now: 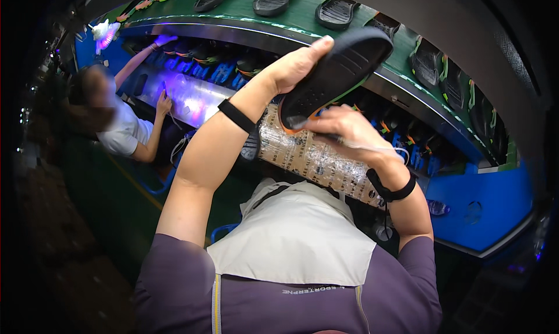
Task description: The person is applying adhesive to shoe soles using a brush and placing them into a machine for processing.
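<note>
My left hand (296,67) grips a black shoe sole (340,72) by its left edge, holding it up at a slant with the toe end up and to the right. The sole has an orange and green rim, grooves and small holes. At its lower heel end is my right hand (352,130), fingers curled, fingertips at a small grey patch on the heel. A dark slim thing shows under these fingers, too hidden to name. A thin white cord (378,147) runs along the right hand to the wrist. Both arms wear black bands.
A tape-covered brown surface (314,159) lies below the sole. Beyond, a green conveyor belt (233,13) carries several soles, with a rack of more underneath. A co-worker (116,112) works at the left under purple light. A blue panel (495,203) and a plastic bottle (438,207) are at right.
</note>
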A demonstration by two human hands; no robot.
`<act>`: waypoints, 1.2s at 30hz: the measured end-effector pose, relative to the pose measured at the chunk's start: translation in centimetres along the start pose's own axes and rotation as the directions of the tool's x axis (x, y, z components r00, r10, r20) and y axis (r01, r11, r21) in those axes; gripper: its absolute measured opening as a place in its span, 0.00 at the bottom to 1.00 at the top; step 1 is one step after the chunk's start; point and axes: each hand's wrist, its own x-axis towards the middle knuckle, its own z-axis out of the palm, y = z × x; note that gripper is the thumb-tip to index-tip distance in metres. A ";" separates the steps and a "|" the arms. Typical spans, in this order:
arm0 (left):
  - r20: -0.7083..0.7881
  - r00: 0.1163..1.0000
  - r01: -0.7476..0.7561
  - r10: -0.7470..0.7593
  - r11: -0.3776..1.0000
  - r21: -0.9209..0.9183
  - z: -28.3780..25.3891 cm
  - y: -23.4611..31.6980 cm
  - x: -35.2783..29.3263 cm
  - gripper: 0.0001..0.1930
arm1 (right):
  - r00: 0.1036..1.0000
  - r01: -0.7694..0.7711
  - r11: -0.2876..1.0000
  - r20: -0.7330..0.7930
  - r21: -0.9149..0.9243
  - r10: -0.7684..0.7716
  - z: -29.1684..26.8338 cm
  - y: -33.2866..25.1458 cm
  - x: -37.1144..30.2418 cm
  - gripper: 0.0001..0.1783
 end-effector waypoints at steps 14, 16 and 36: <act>-0.153 0.988 0.049 -0.030 0.991 0.123 -3.9 -2.8 -2.8 0.38 | 0.995 -0.031 0.992 0.097 0.124 0.019 1.0 -0.7 -0.3 0.16; -0.105 0.979 -0.181 0.174 0.982 -0.060 -7.3 -5.8 -4.5 0.40 | 0.985 -0.169 0.965 0.016 0.199 0.169 1.3 0.2 -1.1 0.16; -0.175 0.980 -0.102 -0.095 0.517 -0.850 -7.7 -26.1 -13.2 0.38 | 0.600 -0.558 0.532 -0.132 0.637 0.789 10.3 3.0 1.1 0.13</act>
